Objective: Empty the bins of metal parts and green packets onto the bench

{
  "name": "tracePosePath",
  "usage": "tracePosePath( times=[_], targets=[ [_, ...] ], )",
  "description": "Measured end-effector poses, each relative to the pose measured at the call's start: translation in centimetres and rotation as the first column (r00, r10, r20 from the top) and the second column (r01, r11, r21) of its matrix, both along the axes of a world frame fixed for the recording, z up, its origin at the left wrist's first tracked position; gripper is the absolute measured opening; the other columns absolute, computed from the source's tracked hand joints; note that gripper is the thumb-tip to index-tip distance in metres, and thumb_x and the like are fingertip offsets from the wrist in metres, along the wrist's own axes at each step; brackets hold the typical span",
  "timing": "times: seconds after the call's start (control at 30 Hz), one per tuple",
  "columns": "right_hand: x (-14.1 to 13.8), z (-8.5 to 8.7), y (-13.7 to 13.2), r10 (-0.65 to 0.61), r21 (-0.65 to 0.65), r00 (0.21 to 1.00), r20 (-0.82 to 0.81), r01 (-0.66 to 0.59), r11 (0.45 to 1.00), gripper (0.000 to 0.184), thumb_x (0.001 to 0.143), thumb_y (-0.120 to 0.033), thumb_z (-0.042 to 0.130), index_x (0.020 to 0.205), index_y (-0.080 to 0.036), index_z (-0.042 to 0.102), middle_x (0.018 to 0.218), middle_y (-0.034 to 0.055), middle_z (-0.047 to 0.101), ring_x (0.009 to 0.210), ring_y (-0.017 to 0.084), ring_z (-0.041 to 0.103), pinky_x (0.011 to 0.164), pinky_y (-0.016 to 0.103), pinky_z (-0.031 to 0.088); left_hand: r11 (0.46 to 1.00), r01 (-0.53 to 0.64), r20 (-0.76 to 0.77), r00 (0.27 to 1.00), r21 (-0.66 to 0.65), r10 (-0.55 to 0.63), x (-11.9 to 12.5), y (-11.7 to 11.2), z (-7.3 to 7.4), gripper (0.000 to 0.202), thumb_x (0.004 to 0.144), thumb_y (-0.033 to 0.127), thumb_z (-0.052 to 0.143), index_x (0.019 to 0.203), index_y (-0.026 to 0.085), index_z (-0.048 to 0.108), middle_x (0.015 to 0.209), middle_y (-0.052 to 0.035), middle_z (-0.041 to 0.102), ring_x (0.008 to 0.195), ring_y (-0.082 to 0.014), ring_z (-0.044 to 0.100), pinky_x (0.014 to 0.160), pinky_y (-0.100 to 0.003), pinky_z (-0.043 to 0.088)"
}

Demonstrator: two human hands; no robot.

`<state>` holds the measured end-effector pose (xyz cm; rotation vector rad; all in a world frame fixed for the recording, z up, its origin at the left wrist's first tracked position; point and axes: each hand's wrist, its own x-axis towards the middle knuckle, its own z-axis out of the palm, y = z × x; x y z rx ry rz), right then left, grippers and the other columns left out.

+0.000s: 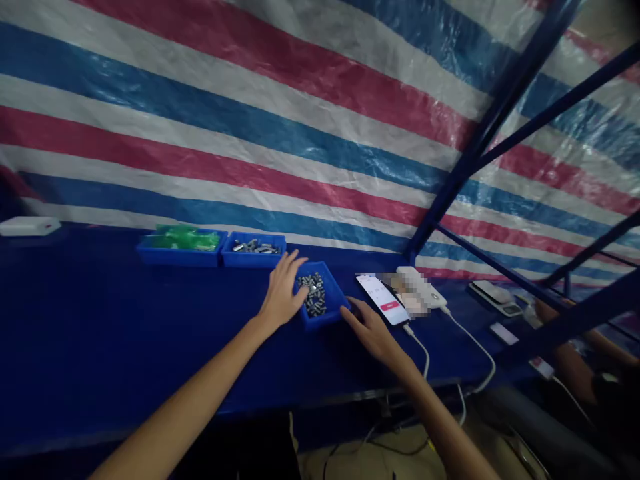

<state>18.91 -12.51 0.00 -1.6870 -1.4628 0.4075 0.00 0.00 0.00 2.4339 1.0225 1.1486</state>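
From the head view, the left hand lies flat, fingers spread and released, against the near-left wall of a small blue bin of metal parts. The right hand, fingers loose and gripping nothing, touches that bin's right corner. Just beyond its fingertips lie a lit phone and a white power bank; two more blue bins sit past the left fingers.

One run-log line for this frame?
left hand: open, on blue tray of metal parts | right hand: open, beside tray | phone: lit, cabled
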Motion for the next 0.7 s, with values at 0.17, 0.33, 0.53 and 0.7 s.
tracePosePath(
  times=[0.17,0.33,0.53,0.7],
  targets=[
    [-1.9,-1.4,1.1,0.005,-0.015,0.998,-0.064,-0.006,1.0,0.046,0.078,-0.055,0.056,0.106,-0.02,0.066,0.107,0.0087,0.066,0.102,0.026,0.058,0.095,0.043,0.041,0.981,0.191,-0.12,0.974,-0.034,-0.193,0.3,-1.7,0.4,0.055,0.081,0.019,0.039,0.136,0.017,0.04,0.15,-0.0083,0.03,0.142,-0.0263,0.014,0.113,-0.049,0.019],
    [-3.0,-1.4,1.5,0.114,0.121,0.961,-0.253,-0.085,0.989,0.06,0.08,-0.047,0.058,0.134,-0.021,0.048,0.126,0.0082,0.058,0.119,0.025,0.052,0.102,0.043,0.04,0.972,0.19,-0.186,0.959,-0.137,-0.214,0.2,-1.3,0.3,0.054,0.083,0.018,0.038,0.137,0.02,0.041,0.149,-0.0058,0.034,0.142,-0.0256,0.014,0.115,-0.05,0.013],
    [-5.8,0.8,2.5,0.117,0.274,0.992,0.054,-0.127,0.953,0.058,0.079,-0.033,0.061,0.134,-0.029,0.048,0.145,0.0061,0.038,0.134,0.025,0.035,0.11,0.043,0.033,0.96,0.202,-0.211,0.947,-0.194,-0.241,0.3,-0.1,-2.3,0.062,0.091,0.037,0.034,0.146,0.014,0.016,0.155,-0.0148,0.013,0.143,-0.0267,0.009,0.114,-0.048,0.015],
    [-7.2,0.8,2.8,0.077,0.302,0.984,0.159,-0.123,0.945,0.057,0.075,-0.03,0.063,0.131,-0.028,0.052,0.145,0.0078,0.038,0.13,0.026,0.042,0.106,0.043,0.038,0.981,0.121,-0.219,0.964,-0.153,-0.153,0.7,0.5,-4.0,0.054,0.094,0.03,0.023,0.144,0.011,0.017,0.149,-0.019,0.024,0.141,-0.0253,0.018,0.11,-0.046,0.026]
  ],
)
